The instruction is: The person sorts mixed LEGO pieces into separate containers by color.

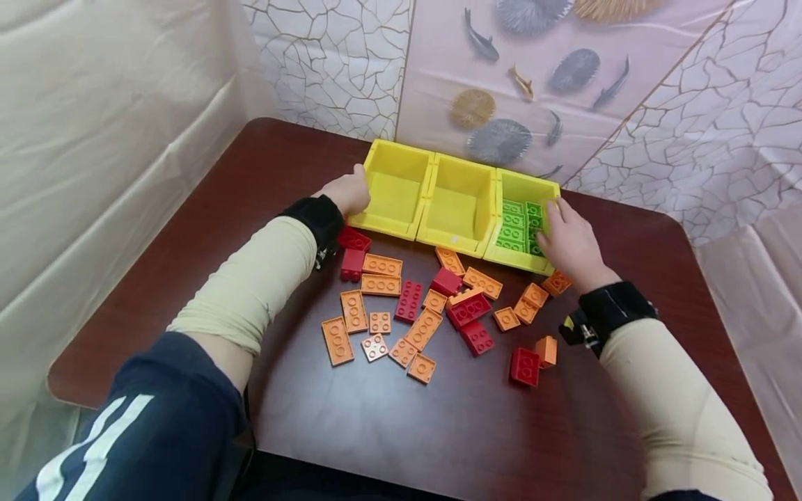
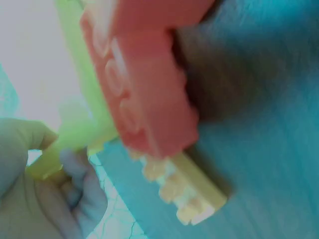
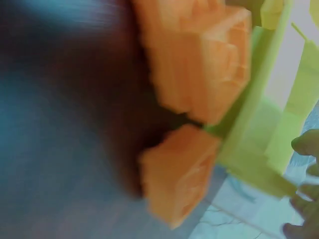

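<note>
The yellow tray (image 1: 454, 209), with three compartments in a row, spans the gap between the two hands' fingers, one end at each. The left hand (image 1: 347, 191) pinches its left end wall, thumb on one face and curled fingers on the other. The right hand (image 1: 573, 243) is at the opposite end, its fingers loosely bent and thumb parted from them; the fingertips meet the tray's edge, the thumb seems apart from it, and I cannot tell whether anything is gripped. Just left of the right fingers, green bricks (image 1: 514, 226) lie inside the nearest compartment. Below those fingers, orange bricks (image 1: 531, 299) sit close to the tray's front. Red bricks (image 1: 353, 265) lie nearer than the left fingers, beside the wrist strap (image 1: 316, 217). More red and orange pieces scatter between the forearms. Under everything is the brown table (image 1: 351, 424); beyond the fingers stands a patterned wall covering (image 1: 332, 76).
</note>
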`<state>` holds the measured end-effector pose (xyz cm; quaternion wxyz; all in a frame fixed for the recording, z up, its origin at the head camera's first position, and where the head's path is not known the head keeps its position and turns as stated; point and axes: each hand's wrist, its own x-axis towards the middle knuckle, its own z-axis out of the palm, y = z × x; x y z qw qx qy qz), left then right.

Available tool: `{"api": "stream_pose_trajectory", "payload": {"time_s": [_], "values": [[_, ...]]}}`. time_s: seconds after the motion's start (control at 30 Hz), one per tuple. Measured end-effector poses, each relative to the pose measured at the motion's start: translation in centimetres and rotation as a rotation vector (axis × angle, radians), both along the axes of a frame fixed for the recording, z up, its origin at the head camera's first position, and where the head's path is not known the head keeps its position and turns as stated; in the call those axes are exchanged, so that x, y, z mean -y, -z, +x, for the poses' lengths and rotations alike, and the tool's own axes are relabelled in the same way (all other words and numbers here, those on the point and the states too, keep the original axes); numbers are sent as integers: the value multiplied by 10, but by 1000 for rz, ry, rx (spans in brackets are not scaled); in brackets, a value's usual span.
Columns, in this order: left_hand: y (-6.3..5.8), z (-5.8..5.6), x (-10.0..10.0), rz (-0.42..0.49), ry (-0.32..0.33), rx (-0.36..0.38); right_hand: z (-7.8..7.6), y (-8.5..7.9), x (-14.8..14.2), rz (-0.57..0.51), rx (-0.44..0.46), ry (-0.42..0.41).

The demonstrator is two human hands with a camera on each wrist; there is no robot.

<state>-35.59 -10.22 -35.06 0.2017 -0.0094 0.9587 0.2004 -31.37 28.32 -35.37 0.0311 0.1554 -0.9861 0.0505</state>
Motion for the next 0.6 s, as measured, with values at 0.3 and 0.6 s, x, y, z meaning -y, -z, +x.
{"api": "stream_pose_trajectory", "payload": {"time_s": [0.3,0.6], "values": [[-16,-14,7,110,228,136,25,22,-26,-194,321,167],[-37,-11,23,43,225,34,22,12,-27,-164,307,205]]}}
